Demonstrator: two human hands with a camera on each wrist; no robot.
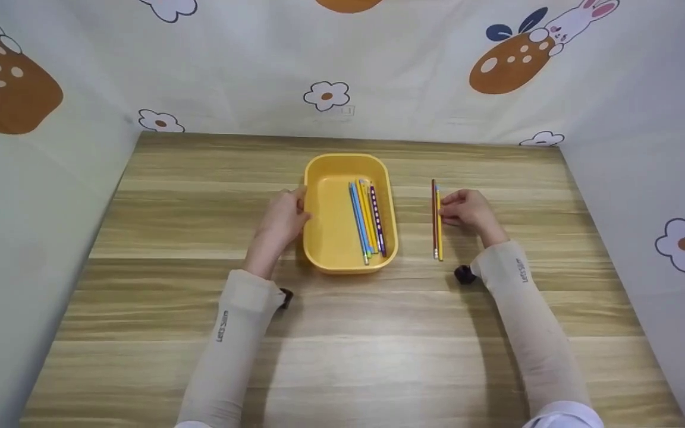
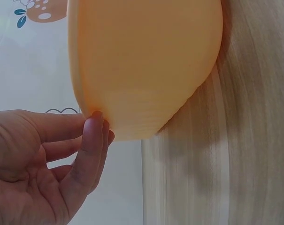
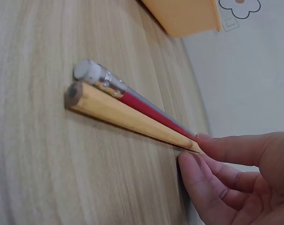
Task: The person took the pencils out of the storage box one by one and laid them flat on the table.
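Note:
A yellow plastic bin (image 1: pixel 324 238) stands on the wooden table, with several pencils (image 1: pixel 366 217) lying lengthwise along its right side. My left hand (image 1: pixel 281 215) pinches the bin's left rim between thumb and fingers; the left wrist view shows the bin wall (image 2: pixel 146 61) close up. To the right of the bin, a dark red pencil (image 1: pixel 434 220) with a white eraser (image 3: pixel 88 71) and a yellow pencil (image 1: pixel 440 238) lie side by side. My right hand (image 1: pixel 467 209) has its thumb and fingertips at the yellow pencil, pinching it around the middle.
The wood-grain table (image 1: pixel 366 345) reaches a patterned curtain (image 1: pixel 402 83) at the back, and similar curtains hang at both sides. Dark wrist cameras (image 1: pixel 465 274) jut inward from both sleeved forearms.

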